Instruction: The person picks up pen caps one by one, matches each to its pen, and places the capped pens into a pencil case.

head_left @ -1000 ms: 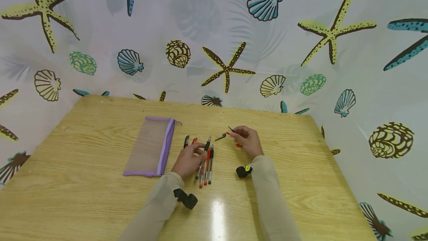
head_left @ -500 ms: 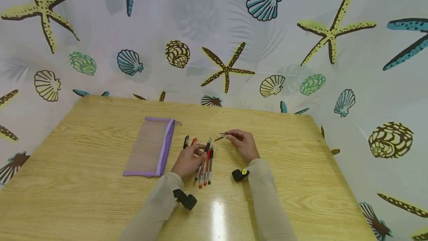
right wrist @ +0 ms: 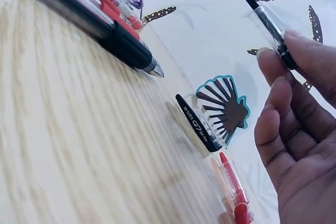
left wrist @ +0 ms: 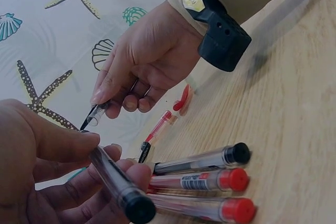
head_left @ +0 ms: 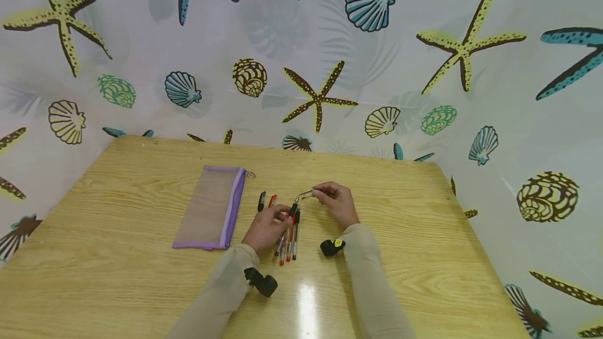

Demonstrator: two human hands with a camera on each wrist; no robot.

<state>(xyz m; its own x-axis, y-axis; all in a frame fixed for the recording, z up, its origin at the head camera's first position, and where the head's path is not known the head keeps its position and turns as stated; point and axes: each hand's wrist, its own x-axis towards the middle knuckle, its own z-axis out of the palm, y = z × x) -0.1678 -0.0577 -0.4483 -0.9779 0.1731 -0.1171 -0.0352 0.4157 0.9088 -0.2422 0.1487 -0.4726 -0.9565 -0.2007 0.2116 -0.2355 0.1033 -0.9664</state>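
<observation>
My left hand (head_left: 267, 229) holds an uncapped black gel pen (left wrist: 118, 182), its tip pointing away from me. Between thumb and forefinger, my right hand (head_left: 336, 203) pinches a clear pen cap with a black clip (right wrist: 268, 27). The cap's open end is at the pen's tip; whether they touch I cannot tell. Under and beside my left hand lie an uncapped black pen (left wrist: 205, 159) and two red pens (left wrist: 210, 179). Beneath my right hand, a black-clipped cap (right wrist: 198, 124) and a red-clipped cap (right wrist: 234, 184) rest on the table.
A mesh pouch with purple edging (head_left: 207, 208) lies left of my left hand. Between them, a black clip end (head_left: 261, 201) and a red one (head_left: 272, 200) show, partly hidden. The wooden table (head_left: 424, 255) meets a patterned cloth (head_left: 212, 114) at the back.
My right hand has come left and slightly nearer with the cap, whose open end now meets the pen tip's position. My left hand and its pen have hardly moved.
</observation>
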